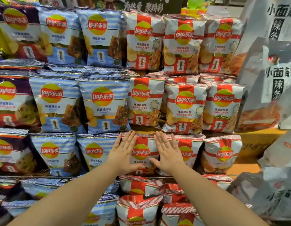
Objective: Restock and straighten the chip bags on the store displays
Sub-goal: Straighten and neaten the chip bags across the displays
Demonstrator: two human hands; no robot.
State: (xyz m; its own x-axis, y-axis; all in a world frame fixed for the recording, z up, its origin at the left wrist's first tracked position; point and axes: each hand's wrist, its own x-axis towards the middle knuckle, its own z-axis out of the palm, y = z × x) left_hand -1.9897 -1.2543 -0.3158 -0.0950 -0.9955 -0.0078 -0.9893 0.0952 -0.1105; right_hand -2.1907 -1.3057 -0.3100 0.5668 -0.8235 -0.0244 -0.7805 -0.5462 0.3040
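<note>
A red-and-white chip bag stands upright in the third row of the display. My left hand lies flat on its left side, fingers straight and together. My right hand lies flat on its right side, partly covering the neighbouring red-and-white bag. Neither hand grips anything. The lower part of the bag is hidden behind my palms.
Rows of blue-striped bags fill the shelves to the left, purple bags at the far left. More red-and-white bags stand above and lie below. Large grey snack bags hang at the right, beside an orange shelf.
</note>
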